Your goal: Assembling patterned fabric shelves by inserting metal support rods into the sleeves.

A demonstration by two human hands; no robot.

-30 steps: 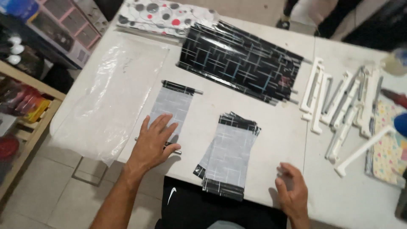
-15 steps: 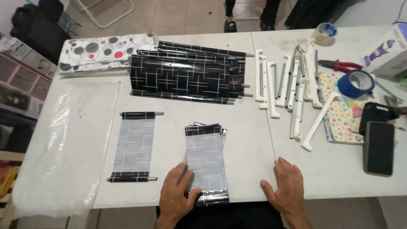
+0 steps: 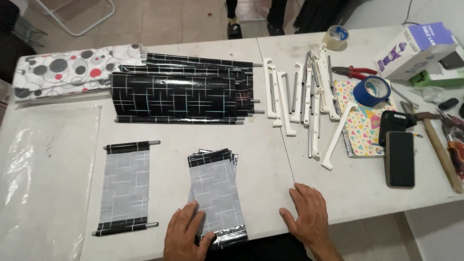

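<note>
Left hand flat, fingers spread, pressing the near end of the stack of grey fabric panels with black hemmed ends at the white counter front edge. Right hand open, palm down on bare counter beside it. Judgement: keep edges squared, press evenly.

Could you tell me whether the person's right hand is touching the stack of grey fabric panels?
Apart. The head view shows the right hand flat on bare table, a clear strip of white between it and the stack of grey panels.
</note>
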